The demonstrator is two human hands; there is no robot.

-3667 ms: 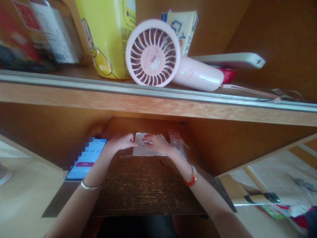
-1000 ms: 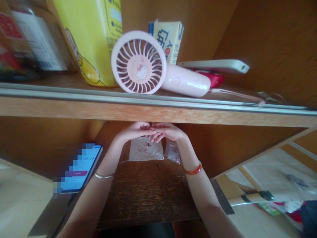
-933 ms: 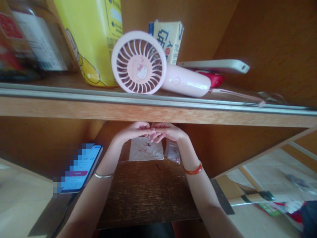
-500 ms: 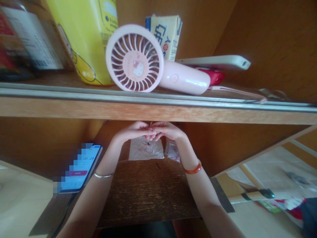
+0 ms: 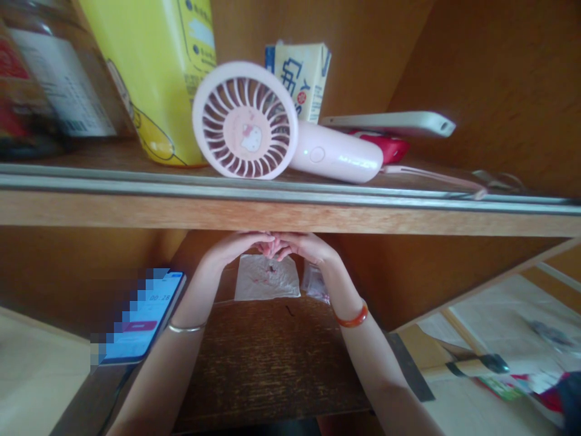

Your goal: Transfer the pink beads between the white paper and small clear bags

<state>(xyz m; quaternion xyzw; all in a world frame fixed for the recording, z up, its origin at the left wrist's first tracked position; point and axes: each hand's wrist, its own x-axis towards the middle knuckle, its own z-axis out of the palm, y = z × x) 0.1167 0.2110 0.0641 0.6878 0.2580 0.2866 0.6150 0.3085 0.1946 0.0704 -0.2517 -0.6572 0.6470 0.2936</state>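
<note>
My left hand (image 5: 236,245) and my right hand (image 5: 303,245) are raised together just under the wooden shelf (image 5: 290,212), fingertips meeting in a pinch on something too small to make out. Below them a white sheet (image 5: 267,286) with small pink and dark specks lies on the dark wooden desk (image 5: 267,357). A small clear plastic bag (image 5: 316,284) rests to the right of the sheet. The shelf edge hides the tops of my fingers.
A lit phone (image 5: 138,321) leans at the left of the desk. On the shelf sit a pink handheld fan (image 5: 272,139), a yellow canister (image 5: 158,72), a drink carton (image 5: 302,75) and a white phone (image 5: 390,124). A hammer (image 5: 467,366) lies at the right.
Some seconds ago both hands lay on the white sheet; they have since lifted off it and met in a pinch under the shelf. The view has shifted slightly down over the last second.
</note>
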